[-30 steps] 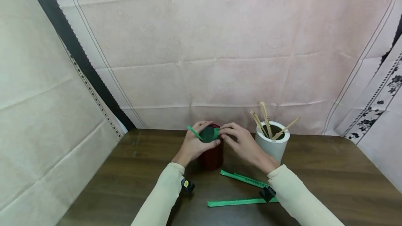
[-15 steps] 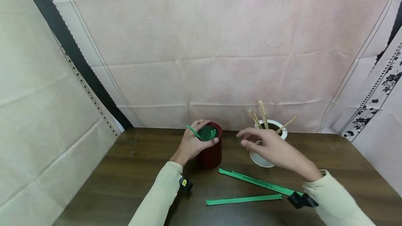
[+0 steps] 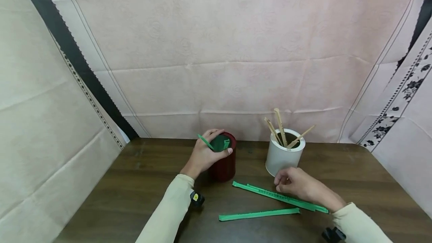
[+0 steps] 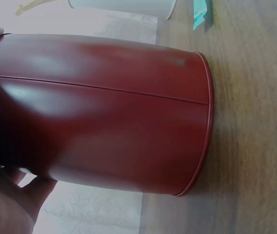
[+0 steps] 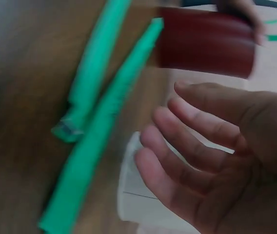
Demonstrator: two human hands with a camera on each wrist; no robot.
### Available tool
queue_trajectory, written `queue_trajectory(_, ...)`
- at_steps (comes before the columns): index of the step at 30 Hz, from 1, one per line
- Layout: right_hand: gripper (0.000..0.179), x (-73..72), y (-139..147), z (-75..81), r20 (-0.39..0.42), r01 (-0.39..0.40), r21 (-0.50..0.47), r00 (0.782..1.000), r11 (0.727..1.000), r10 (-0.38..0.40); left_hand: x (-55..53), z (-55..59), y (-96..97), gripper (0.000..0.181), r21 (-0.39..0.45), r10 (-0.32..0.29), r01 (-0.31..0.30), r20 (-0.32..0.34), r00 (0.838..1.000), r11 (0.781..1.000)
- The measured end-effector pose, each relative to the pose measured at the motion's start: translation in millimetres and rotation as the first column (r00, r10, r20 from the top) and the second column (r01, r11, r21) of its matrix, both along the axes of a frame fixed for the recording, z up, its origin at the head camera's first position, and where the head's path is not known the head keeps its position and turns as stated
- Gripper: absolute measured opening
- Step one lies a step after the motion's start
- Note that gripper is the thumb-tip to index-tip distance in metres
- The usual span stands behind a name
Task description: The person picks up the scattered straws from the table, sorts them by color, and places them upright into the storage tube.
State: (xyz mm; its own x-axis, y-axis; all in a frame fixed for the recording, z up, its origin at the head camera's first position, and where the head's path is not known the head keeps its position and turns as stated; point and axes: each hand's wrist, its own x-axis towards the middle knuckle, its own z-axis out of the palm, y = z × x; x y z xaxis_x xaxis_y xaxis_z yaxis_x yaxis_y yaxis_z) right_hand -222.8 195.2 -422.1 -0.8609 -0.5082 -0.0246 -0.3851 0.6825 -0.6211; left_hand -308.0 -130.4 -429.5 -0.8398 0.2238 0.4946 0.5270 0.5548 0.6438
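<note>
A dark red can (image 3: 225, 170) stands upright on the table, and my left hand (image 3: 206, 156) grips its upper part. Two narrow green-wrapped sticks, one (image 3: 205, 142) leaning at the rim and another (image 3: 226, 144) inside, show at its mouth. My right hand (image 3: 303, 186) hangs just above several green-wrapped sticks (image 3: 263, 192) lying close together. In the right wrist view its fingers (image 5: 165, 170) are loosely bent, apart from the thumb, and hold nothing. Nearer the front lies a single green-wrapped stick (image 3: 258, 215).
A white can (image 3: 281, 160) holding several pale yellow sticks (image 3: 281, 128) stands behind my right hand. Pale cloth (image 3: 216, 66) hangs along the back edge of the brown wooden table (image 3: 152, 198).
My right hand has left the red can's mouth, moved right past the white can, and come down over the green-wrapped sticks. My left hand keeps its grip on the red can.
</note>
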Motion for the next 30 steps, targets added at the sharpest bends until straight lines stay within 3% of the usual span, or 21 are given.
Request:
queue_trajectory(6, 0.012, 3.8, -7, -22.2, -0.090, 0.144, 0.167, 0.987, 0.975, -0.130, 0.5, -0.1, 3.3, 0.069, 0.000, -0.001, 0.001, 0.002, 1.000, 1.000)
queue_trajectory(9, 0.013, 6.1, -9, -25.2, -0.100, 0.167, 0.200, 0.984, 0.965, -0.149, 0.3, -0.4, 4.3, 0.069, -0.009, 0.008, -0.008, -0.005, 1.000, 1.000)
queue_trajectory(12, 0.018, 7.8, -10, -26.1, -0.119, 0.143, 0.207, 0.986, 0.968, -0.120, -0.2, -0.3, 4.7, 0.069, -0.011, 0.012, -0.012, -0.017, 1.000, 1.000)
queue_trajectory(16, 0.026, 9.2, -9, -27.1, -0.139, 0.052, 0.199, 0.990, 0.979, -0.024, -0.4, -0.4, 4.5, 0.069, -0.011, 0.016, -0.016, -0.017, 1.000, 1.000)
queue_trajectory(19, 0.024, 10.7, -8, -26.1, -0.137, 0.017, 0.168, 0.991, 0.986, 0.006, -0.8, -1.5, 4.6, 0.070, -0.012, 0.017, -0.017, -0.007, 1.000, 1.000)
queue_trajectory(24, 0.010, 11.8, -12, -5.9, -0.202, 0.050, 0.064, 0.979, 0.997, -0.036, -1.8, -3.4, 3.6, 0.069, -0.003, 0.014, -0.014, -0.013, 1.000, 1.000)
queue_trajectory(26, 0.006, 12.6, -16, 10.1, -0.278, 0.055, 0.009, 0.959, 0.998, -0.051, -1.5, -3.5, 2.0, 0.068, 0.002, 0.015, -0.015, -0.018, 1.000, 1.000)
queue_trajectory(30, 0.017, 17.8, -31, 46.2, -0.402, 0.055, -0.136, 0.909, 0.989, -0.106, -0.6, -2.4, -0.7, 0.068, 0.004, 0.014, -0.014, -0.022, 1.000, 1.000)
